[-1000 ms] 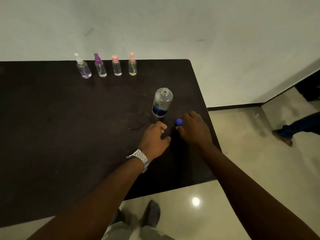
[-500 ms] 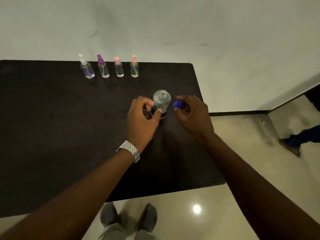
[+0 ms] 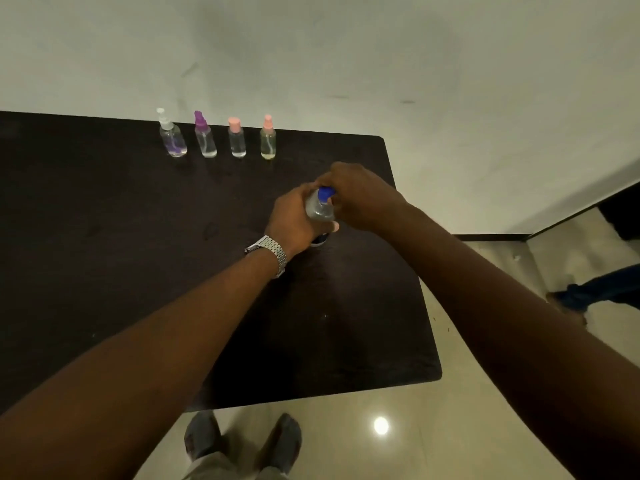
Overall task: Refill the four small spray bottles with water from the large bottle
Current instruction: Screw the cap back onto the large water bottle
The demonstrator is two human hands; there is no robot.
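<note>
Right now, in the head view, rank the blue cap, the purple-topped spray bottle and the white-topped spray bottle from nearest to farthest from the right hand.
1. blue cap, under the right hand
2. purple-topped spray bottle, back row
3. white-topped spray bottle, far left of the row

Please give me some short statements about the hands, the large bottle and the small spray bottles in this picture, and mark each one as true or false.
1. The left hand has its grip around the body of the large bottle. True.
2. The right hand rests flat on the table, away from the bottle. False: it holds the blue cap at the bottle's mouth.
3. The four small spray bottles stand in a row near the far edge of the table. True.
4. One small spray bottle lies on its side. False: all four are upright.
5. A metal watch is on the left wrist. True.
</note>
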